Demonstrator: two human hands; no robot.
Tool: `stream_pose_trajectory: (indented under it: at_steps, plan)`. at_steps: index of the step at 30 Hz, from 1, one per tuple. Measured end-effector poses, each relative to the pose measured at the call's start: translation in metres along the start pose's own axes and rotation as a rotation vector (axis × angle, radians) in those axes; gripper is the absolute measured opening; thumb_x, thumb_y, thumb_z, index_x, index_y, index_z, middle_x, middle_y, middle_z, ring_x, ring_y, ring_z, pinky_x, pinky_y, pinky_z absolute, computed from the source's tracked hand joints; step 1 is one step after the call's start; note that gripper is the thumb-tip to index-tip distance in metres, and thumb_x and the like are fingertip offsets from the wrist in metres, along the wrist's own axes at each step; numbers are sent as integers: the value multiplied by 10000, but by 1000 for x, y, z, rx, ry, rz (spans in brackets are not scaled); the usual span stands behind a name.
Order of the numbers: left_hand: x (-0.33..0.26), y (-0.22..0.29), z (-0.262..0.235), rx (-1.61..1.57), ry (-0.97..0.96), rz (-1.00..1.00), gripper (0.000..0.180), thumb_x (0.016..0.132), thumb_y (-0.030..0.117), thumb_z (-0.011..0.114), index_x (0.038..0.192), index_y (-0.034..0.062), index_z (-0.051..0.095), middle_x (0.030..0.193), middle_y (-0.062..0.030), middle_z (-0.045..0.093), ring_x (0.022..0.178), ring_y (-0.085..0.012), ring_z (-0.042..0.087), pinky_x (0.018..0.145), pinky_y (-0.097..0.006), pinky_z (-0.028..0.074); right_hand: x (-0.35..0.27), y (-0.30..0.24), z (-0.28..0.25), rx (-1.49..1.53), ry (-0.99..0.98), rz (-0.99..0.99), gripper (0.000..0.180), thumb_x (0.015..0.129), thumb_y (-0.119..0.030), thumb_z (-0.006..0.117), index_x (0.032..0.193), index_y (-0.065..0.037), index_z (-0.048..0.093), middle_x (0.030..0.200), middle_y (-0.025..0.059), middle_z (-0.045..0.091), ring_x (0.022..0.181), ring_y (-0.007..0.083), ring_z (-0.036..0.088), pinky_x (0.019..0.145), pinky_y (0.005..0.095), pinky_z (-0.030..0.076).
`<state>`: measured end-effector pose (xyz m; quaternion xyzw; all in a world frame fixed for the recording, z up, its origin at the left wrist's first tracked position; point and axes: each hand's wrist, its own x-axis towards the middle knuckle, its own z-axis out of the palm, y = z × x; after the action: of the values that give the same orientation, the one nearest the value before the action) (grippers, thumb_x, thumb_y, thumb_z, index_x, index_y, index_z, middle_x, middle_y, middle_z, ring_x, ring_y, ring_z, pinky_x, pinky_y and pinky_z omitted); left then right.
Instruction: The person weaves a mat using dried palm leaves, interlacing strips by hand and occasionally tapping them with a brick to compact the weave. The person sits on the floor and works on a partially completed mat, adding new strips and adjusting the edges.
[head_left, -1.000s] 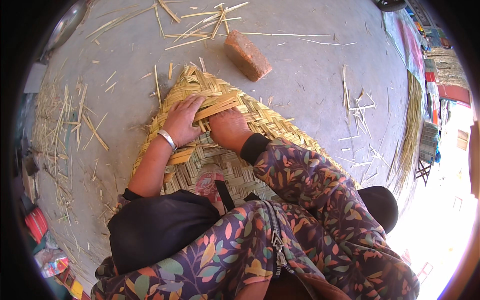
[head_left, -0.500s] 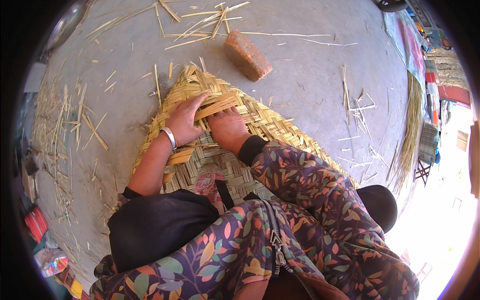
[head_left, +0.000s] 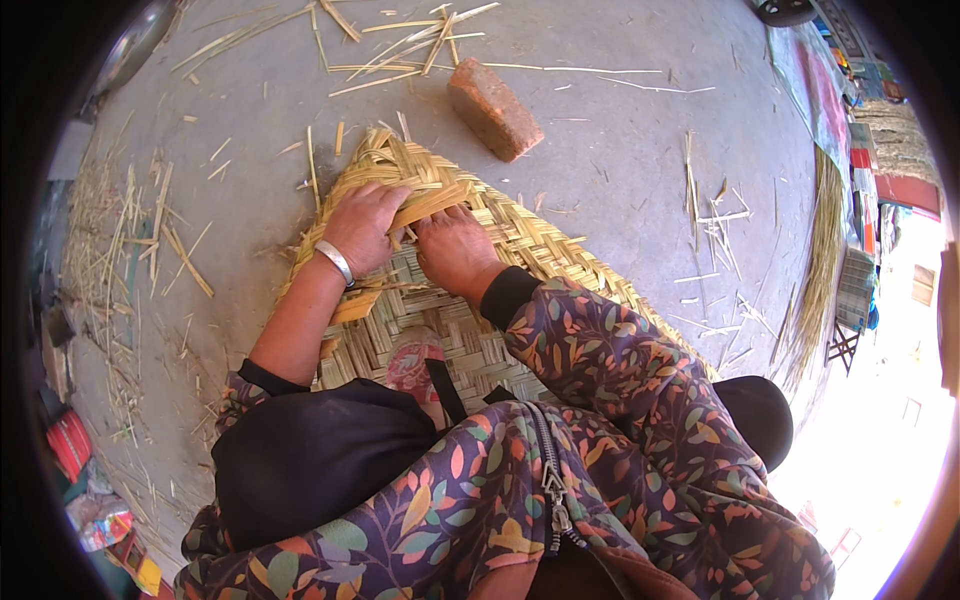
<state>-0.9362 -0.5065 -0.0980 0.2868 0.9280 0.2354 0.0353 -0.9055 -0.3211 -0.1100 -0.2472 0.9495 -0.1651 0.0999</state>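
A woven straw mat (head_left: 585,268) tapers to a folded corner in front of me, its braided edge raised along the right side. My left hand (head_left: 362,228), with a silver bangle at the wrist, is closed at a flat yellow strip (head_left: 430,207) that slants up from the weave. Beside it, my right hand (head_left: 456,250) presses on the weave at the same strip, fingers bent and their tips hidden under it. Another loose strip end (head_left: 355,307) sticks out below my left wrist. My patterned shoe (head_left: 412,365) rests on the mat.
A red brick (head_left: 495,110) lies on the grey floor beyond the mat's tip. Loose straw pieces (head_left: 440,40) are scattered at the far side and on the left. A long bundle of straw (head_left: 822,240) lies at the right, near a plastic sheet (head_left: 808,85).
My left hand has closed from a spread thumb and fingers, shifting slightly left and down against the strip. The right hand has barely moved. The brick stays in place.
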Motion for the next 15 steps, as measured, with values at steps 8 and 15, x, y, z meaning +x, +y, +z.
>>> stream_pose_trajectory:
  at_steps: [8,15]
  plan:
    - [-6,-15,11,-405,91,-136,347,911,44,582,1257,17,591,1122,-188,659,1062,-363,630,954,-401,491,7,6,-1,-25,70,-53,455,860,-110,551,1280,66,548,1261,226,616,1217,350,578,1056,412,452]
    - [-4,-32,11,-552,57,-145,364,909,43,565,1269,58,622,1060,-151,702,934,-288,679,865,-373,527,16,10,-23,-32,-120,-105,439,875,-109,536,1292,26,558,1225,203,628,1150,354,618,960,431,510]
